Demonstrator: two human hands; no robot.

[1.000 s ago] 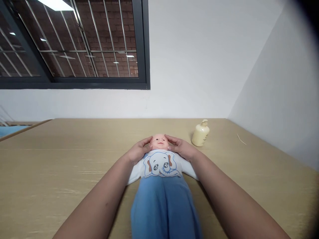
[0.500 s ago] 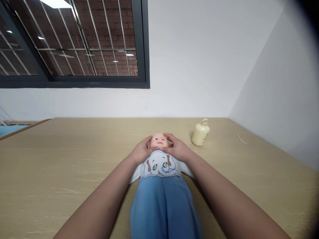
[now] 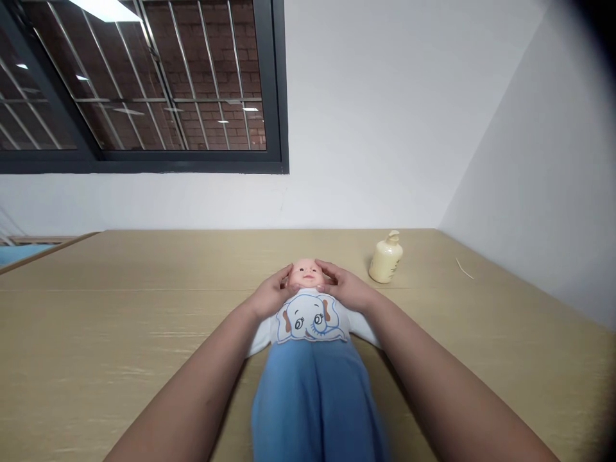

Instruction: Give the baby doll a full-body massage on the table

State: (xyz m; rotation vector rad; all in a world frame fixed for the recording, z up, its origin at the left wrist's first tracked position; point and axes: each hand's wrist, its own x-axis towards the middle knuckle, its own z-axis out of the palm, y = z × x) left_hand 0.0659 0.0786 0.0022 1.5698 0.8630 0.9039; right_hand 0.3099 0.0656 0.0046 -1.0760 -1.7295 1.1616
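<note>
Baby doll (image 3: 310, 333) lies on its back on the wooden table (image 3: 120, 333), head away from the person, legs in blue trousers toward the camera, so both forearms run alongside its body to reach the head. Left hand (image 3: 269, 296) cups the doll's head from its own inner side, fingers curved and resting on the cheek/temple, thumb near the chin; not gripping hard, more a loose cradle w/ palm over the doll's shoulder. Right hand (image 3: 347, 289) mirrors it from the other side, fingers bent over the temple, thumb by the jaw. Head sits between the two hands, touching both, prob. held that way to keep it steady and facing up. Cream pump bottle (image 3: 385, 258) stands upright beyond and outside the right hand, apart from it. Window (image 3: 144, 83) in the wall beyond the table.
</note>
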